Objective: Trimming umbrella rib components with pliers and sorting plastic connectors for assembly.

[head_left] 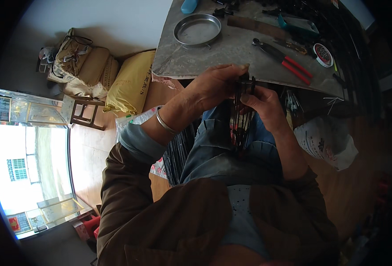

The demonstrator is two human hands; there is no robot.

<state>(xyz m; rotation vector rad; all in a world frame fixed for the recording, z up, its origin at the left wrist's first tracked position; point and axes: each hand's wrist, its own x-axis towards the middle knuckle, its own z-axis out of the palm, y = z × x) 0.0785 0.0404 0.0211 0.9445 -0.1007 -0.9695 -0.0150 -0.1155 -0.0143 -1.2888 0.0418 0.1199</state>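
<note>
Above my lap, at the near edge of the table, both hands are closed on a bundle of thin dark ribs (239, 122) that looks like an umbrella frame. My left hand (220, 82) grips its upper end, thumb and fingers pinched near the top. From the other side, my right hand (266, 103) holds it slightly lower, with the thumb against the ribs. The bundle hangs down roughly upright over my jeans, and its lower end is dark and hard to make out. My fingers partly cover the top joint.
On the grey table (169, 57) lie a round metal tray (197, 30), red-handled pliers (289, 64), a flat brown strip (258, 27), a teal tray (299, 25) and a small round tin (323, 55). Long dark rods (177, 155) stand beside my left leg. Sacks (131, 82) and a white bag (324, 142) flank me.
</note>
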